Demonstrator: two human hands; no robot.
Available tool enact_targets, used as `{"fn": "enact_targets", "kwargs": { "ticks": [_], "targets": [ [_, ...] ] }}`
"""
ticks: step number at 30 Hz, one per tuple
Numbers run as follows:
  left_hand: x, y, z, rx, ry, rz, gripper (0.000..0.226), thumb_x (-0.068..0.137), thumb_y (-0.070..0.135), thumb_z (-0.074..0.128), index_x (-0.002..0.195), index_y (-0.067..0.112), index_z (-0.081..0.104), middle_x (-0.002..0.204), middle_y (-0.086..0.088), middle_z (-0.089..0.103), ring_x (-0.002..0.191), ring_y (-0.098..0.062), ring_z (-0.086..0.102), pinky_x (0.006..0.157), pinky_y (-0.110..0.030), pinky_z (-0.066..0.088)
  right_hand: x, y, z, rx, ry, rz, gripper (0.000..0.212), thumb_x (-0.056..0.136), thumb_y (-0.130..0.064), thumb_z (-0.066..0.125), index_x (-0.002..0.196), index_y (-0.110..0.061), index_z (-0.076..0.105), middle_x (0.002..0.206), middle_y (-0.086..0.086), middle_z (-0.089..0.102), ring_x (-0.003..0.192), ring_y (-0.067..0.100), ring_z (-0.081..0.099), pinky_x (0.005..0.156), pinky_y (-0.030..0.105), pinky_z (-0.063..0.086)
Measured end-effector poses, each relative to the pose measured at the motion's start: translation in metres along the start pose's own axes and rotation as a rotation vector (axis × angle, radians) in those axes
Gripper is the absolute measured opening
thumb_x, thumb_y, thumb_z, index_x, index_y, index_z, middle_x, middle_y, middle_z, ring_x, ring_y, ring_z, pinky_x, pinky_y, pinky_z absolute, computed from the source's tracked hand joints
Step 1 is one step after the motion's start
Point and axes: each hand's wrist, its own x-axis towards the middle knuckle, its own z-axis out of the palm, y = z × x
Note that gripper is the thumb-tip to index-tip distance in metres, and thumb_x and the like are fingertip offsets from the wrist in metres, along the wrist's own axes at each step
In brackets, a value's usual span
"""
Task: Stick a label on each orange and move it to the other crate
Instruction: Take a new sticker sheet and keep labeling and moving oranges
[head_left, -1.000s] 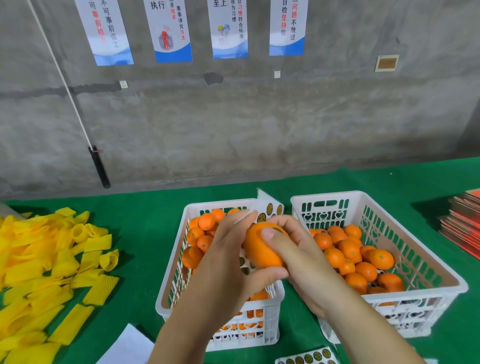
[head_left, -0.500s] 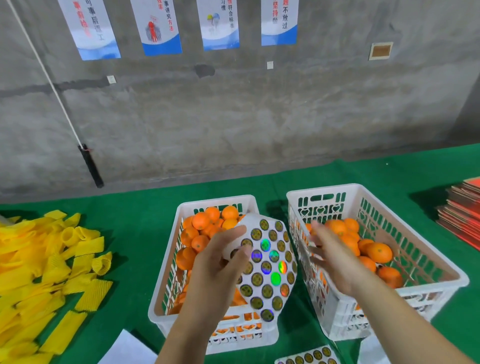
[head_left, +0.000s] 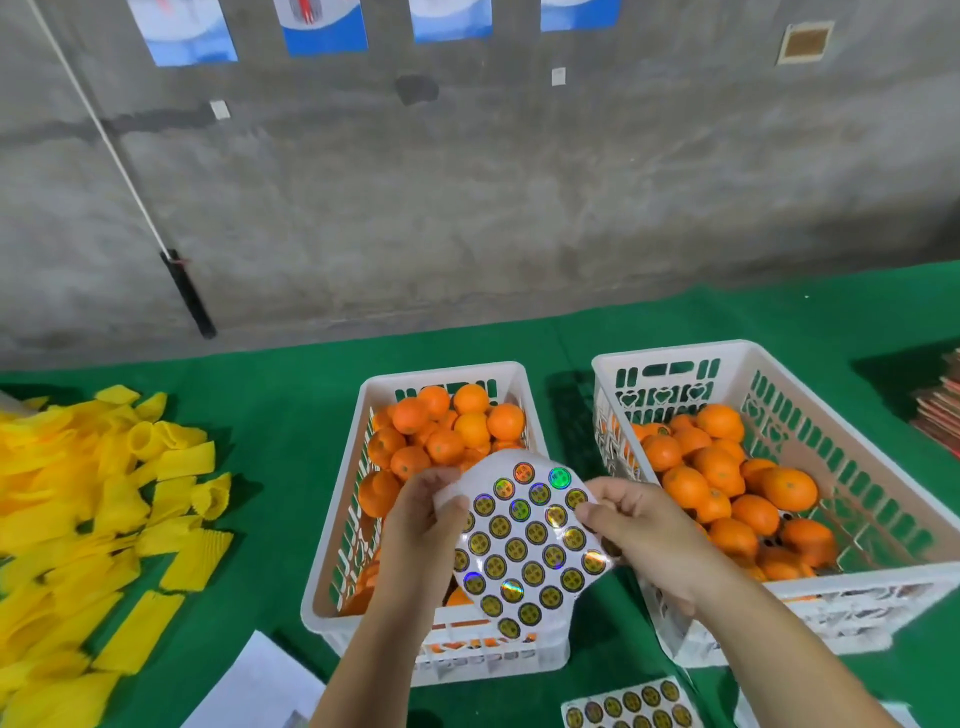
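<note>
Labels come first here: my left hand (head_left: 423, 525) grips the sticker sheet (head_left: 530, 540) at its upper left corner, thumb curled over the face, holding it tilted above the near end of the left crate (head_left: 332, 545). My right hand (head_left: 631, 525) has its fingers curled in at the sheet's right edge, fingertips pinching at a label there; I can't tell whether one has lifted off yet.

Oranges (head_left: 452, 431) are heaped at the far end of the left crate, and more oranges (head_left: 727, 493) fill the right crate (head_left: 883, 525). Both crates stand side by side near the front edge of the green surface (head_left: 291, 415). No fruit is in either hand.

To do this step well, I'd judge the sheet should be bent slightly so a label's rim stands proud, then peeled with a nail from that rim, keeping the sticky side off my fingertips. Holding the sheet steady with the left hand matters most; a flapping sheet could crease the label.

A second sheet (head_left: 623, 706) lies at the front edge.
</note>
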Motion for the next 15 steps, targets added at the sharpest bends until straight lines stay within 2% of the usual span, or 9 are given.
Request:
{"fn": "enact_targets", "kwargs": {
  "ticks": [2, 4, 6, 8, 10, 12, 15],
  "targets": [
    [0.015, -0.008, 0.004, -0.029, 0.047, 0.012, 0.033, 0.103, 0.016, 0.061, 0.112, 0.048, 0.065, 0.104, 0.017, 0.076, 0.088, -0.005, 0.074, 0.071, -0.026, 0.060, 0.008, 0.006, 0.005, 0.023, 0.136, 0.012, 0.021, 0.106, -0.007, 0.054, 0.108, -0.008, 0.075, 0.093, 0.012, 0.080, 0.087, 0.034, 0.077, 0.084, 0.054, 0.059],
    [0.036, -0.019, 0.007, -0.004, 0.092, 0.003, 0.029, 0.104, 0.020, 0.060, 0.117, 0.045, 0.063, 0.105, 0.014, 0.076, 0.089, -0.005, 0.073, 0.067, -0.020, 0.056, 0.015, 0.011, 0.009, 0.102, 0.226, 0.019, 0.021, 0.106, -0.005, 0.053, 0.108, -0.007, 0.074, 0.096, 0.012, 0.080, 0.093, 0.038, 0.076, 0.087, 0.056, 0.060],
    [0.062, -0.031, 0.009, 0.136, 0.070, -0.009, 0.021, 0.105, 0.028, 0.058, 0.121, 0.041, 0.061, 0.112, 0.014, 0.072, 0.098, -0.006, 0.070, 0.069, -0.020, 0.051, 0.022, 0.015, 0.012, 0.186, 0.283, 0.028, 0.020, 0.106, -0.005, 0.053, 0.108, -0.006, 0.073, 0.099, 0.013, 0.080, 0.096, 0.039, 0.076, 0.090, 0.060, 0.059],
    [0.090, -0.045, 0.010, 0.308, 0.002, -0.011, 0.025, 0.105, 0.031, 0.058, 0.130, 0.035, 0.060, 0.125, 0.013, 0.066, 0.112, -0.011, 0.064, 0.076, -0.020, 0.048, 0.030, 0.019, 0.015, 0.251, 0.338, 0.035, 0.019, 0.107, -0.005, 0.053, 0.108, -0.007, 0.072, 0.100, 0.011, 0.080, 0.094, 0.036, 0.076, 0.090, 0.061, 0.059],
    [0.115, -0.056, 0.012, 0.514, -0.076, -0.001, 0.038, 0.105, 0.027, 0.057, 0.143, 0.028, 0.057, 0.141, 0.004, 0.060, 0.127, -0.018, 0.058, 0.094, -0.030, 0.052, 0.038, 0.021, 0.020, 0.288, 0.373, 0.031, 0.019, 0.107, -0.008, 0.053, 0.109, -0.008, 0.071, 0.101, 0.009, 0.080, 0.095, 0.035, 0.077, 0.089, 0.059, 0.060],
    [0.136, -0.063, 0.015, 0.772, -0.161, 0.036, 0.046, 0.105, 0.024, 0.056, 0.151, 0.023, 0.052, 0.154, -0.002, 0.051, 0.141, -0.026, 0.049, 0.115, -0.040, 0.044, 0.047, 0.023, 0.023, 0.303, 0.381, 0.028, 0.018, 0.108, -0.009, 0.052, 0.111, -0.010, 0.070, 0.102, 0.008, 0.080, 0.095, 0.033, 0.077, 0.089, 0.057, 0.060],
    [0.169, -0.057, 0.036, 0.980, -0.287, 0.186, 0.052, 0.100, 0.025, 0.062, 0.151, 0.023, 0.050, 0.153, -0.001, 0.049, 0.141, -0.029, 0.045, 0.117, -0.045, 0.043, 0.064, 0.025, 0.020, 0.310, 0.407, 0.003, 0.018, 0.108, -0.010, 0.051, 0.112, -0.011, 0.070, 0.103, 0.008, 0.080, 0.094, 0.031, 0.077, 0.089, 0.057, 0.060]
  ]
}}
